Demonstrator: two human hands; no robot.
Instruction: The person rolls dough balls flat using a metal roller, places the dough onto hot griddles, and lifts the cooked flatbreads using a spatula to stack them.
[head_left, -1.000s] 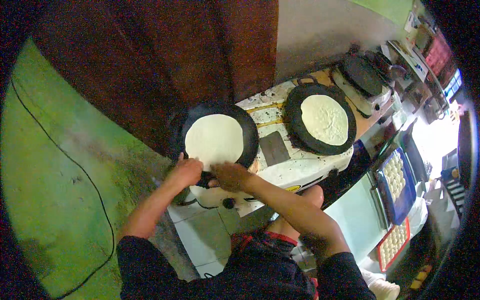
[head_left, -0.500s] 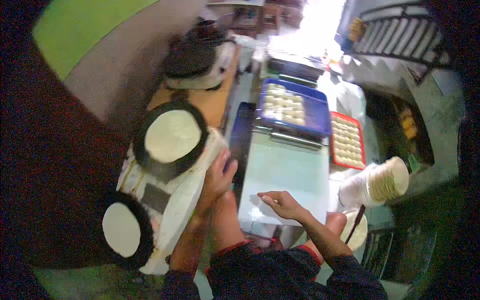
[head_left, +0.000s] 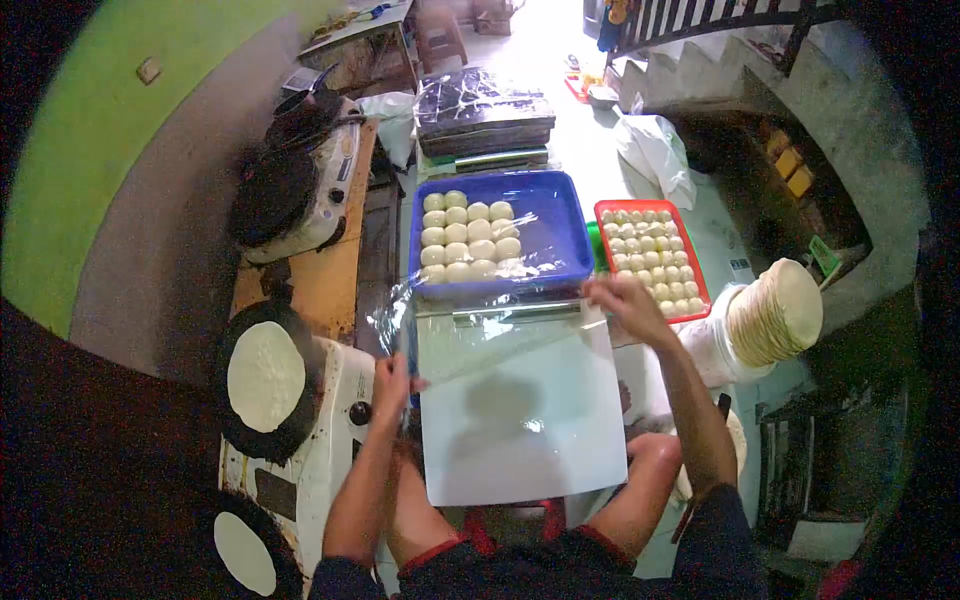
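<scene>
My left hand (head_left: 393, 385) is closed on the near left edge of a clear plastic sheet (head_left: 393, 318), left of a white board (head_left: 525, 455). At the sheet's right side, my right hand (head_left: 625, 305) grips its other corner, just below the blue tray's near right corner. Between my hands the sheet's edge runs slantwise above the board. Beyond it the blue tray (head_left: 578, 225) holds several pale dough balls (head_left: 480, 230) on its left side, under shiny plastic. How far the sheet reaches over the tray is hard to see.
Two pans with flat dough rounds (head_left: 266, 377) sit on white stoves (head_left: 348, 380) at my left. To the right are a red tray (head_left: 707, 290) of smaller dough balls and a stack of thin round wrappers (head_left: 775, 315) on a white tub. A dark wrapped block (head_left: 485, 110) stands beyond the blue tray.
My view has swung left. Both hands have moved forward toward the blue tray and now hold the plastic sheet; before, my right hand hovered over the board and my left was beside the stove.
</scene>
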